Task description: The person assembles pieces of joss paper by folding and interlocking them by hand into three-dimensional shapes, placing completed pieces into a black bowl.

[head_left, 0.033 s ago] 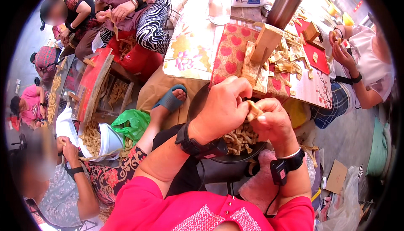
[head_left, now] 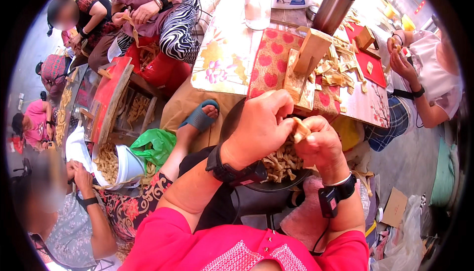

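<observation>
Over a dark round pan (head_left: 230,123) I hold a folded, pale tan strip (head_left: 300,129) between both hands. My left hand (head_left: 259,128) is closed, its thumb and forefinger at the strip's left end. At the other end, my right hand (head_left: 321,141) pinches it with thumb and fingers. Several twisted tan pieces (head_left: 281,166) lie in the pan below, partly hidden by my hands. Just beyond my fingers a wooden stand with an upright block (head_left: 312,51) sits on the table, and loose flat strips (head_left: 340,76) are scattered to its right.
A clear bottle (head_left: 257,6) and a metal flask (head_left: 335,6) stand on the table (head_left: 224,48). To the left are a white bucket (head_left: 131,161) of pieces, a green bag (head_left: 157,145) and a co-worker's slippered foot (head_left: 200,116). Other people sit on both sides, handling strips.
The strip between my fingers has turned slightly and stands more upright. My right fingers have shifted a little on it. At lower left, a co-worker's hands have come together.
</observation>
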`<state>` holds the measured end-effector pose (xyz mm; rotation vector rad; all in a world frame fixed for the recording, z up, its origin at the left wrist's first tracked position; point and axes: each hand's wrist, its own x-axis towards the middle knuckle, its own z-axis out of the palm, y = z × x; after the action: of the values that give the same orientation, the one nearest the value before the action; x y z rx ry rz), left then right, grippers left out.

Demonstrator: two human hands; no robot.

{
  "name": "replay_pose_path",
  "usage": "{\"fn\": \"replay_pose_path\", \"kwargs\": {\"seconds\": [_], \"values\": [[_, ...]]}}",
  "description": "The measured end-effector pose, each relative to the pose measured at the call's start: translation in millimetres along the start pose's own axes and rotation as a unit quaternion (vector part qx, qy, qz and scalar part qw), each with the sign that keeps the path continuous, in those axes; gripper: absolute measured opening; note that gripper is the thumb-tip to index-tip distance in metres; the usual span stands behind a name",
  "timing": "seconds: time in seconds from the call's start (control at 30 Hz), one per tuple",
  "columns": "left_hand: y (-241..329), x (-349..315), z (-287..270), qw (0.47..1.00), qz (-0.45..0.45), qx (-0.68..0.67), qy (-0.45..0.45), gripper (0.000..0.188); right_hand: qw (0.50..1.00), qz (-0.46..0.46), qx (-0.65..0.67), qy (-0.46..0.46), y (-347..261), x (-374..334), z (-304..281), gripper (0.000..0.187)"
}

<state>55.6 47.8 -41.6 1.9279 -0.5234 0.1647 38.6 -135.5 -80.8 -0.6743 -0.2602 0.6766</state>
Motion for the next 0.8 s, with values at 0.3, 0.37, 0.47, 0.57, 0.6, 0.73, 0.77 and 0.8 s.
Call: {"fn": "replay_pose_path", "kwargs": {"seconds": [0.3,0.37,0.47,0.57,0.6,0.73,0.77,0.8], "values": [[-8.9,0.7,-11.1,0.987,0.117,0.062,-0.085,0.019,0.978,-0.053,-0.128,0.157,4.1,4.6,21.7,0.018],[-16.2,4.2,-10.9,0.988,0.095,0.030,-0.117,0.022,0.975,-0.039,-0.150,0.157,3.2,5.9,26.6,0.019],[-13.7,4.3,-10.4,0.970,-0.041,-0.169,-0.170,0.028,0.960,-0.042,-0.198,0.192,0.0,6.3,34.5,0.024],[-3.6,6.0,-15.7,0.869,-0.212,-0.377,-0.238,0.031,0.953,-0.136,-0.177,0.203,2.2,4.6,33.0,0.030],[-5.4,4.7,-17.1,0.836,-0.217,-0.446,-0.235,0.031,0.950,-0.133,-0.207,0.191,-1.9,2.5,32.1,0.032],[-13.7,-2.8,-25.2,0.763,-0.214,-0.566,-0.227,0.033,0.880,-0.134,-0.408,0.204,-28.3,-19.6,25.2,0.023],[-8.5,-3.1,-24.9,0.783,-0.217,-0.532,-0.238,0.034,0.878,-0.134,-0.411,0.206,-32.0,-24.0,20.3,0.019],[-5.0,-3.1,-24.4,0.801,-0.220,-0.498,-0.249,0.036,0.876,-0.134,-0.414,0.208,-33.6,-26.4,14.6,0.015]]}}
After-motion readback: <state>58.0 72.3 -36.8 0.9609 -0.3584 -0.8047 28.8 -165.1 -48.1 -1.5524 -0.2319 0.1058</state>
